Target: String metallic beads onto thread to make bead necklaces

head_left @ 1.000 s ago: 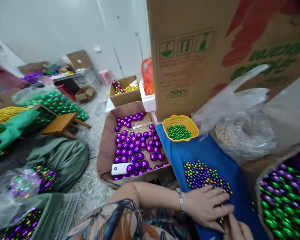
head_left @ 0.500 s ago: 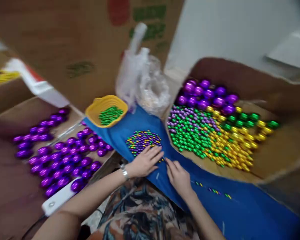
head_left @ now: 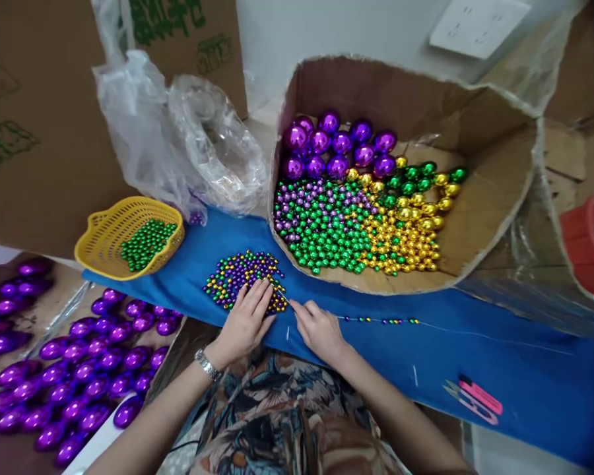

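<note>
My left hand (head_left: 249,318) lies with its fingers stretched out over the right part of a pile of small purple, green and gold beads (head_left: 240,270). My right hand (head_left: 319,328) is closed in a pinch around a thin needle (head_left: 282,296), whose tip points at the pile beside my left fingertips. From behind the right hand a fine thread (head_left: 468,331) trails to the right across the blue cloth (head_left: 356,369). Several small groups of strung beads (head_left: 392,322) sit along it.
A cardboard box (head_left: 406,285) behind holds purple balls and green and gold beads. A yellow basket (head_left: 96,245) with green beads stands left, near crumpled plastic bags (head_left: 212,145). Large purple balls (head_left: 94,363) fill the lower left. Scissors (head_left: 480,409) and a pink cutter-like tool (head_left: 482,394) lie right.
My view has swung to the right, bringing the scissors and pink tool into sight. Both hands stay at the bead pile, the left fingers flat and the right pinching the needle.
</note>
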Available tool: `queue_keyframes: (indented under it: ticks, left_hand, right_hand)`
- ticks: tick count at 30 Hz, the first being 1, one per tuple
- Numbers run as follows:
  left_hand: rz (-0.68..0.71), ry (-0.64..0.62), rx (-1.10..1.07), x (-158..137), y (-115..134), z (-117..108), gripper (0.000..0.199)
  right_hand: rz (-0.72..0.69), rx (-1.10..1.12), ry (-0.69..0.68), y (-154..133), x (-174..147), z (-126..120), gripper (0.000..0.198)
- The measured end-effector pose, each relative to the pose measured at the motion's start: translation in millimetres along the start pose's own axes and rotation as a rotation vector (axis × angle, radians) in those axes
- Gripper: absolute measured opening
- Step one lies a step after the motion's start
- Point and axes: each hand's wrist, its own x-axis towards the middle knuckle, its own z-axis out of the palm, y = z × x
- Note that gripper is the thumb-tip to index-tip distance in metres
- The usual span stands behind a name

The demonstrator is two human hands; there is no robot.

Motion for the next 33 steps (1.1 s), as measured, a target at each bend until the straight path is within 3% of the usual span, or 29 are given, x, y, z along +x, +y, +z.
queue_keyframes:
  ticks: [6,13,21,33]
  left_hand:
    - [-0.019,0.013,0.104,5,-3,-6,0.066]
    - [-0.112,0.160,0.104,9,-14,-11,0.063]
    - [-0.035,0.055,0.072,4,0,-10,0.045]
    - [-0.072,0.105,-0.051,32,3,-5,0.037]
  right_hand:
    - [0.031,-0.005,0.009,5,0,-4,0.041]
    - [-0.016,-0.004,0.004,5,-3,-5,0.042]
    - [0.024,0.004,0.042,14,-5,-7,0.040]
    - [0.032,-0.012,-0.012,7,-6,-7,0.042]
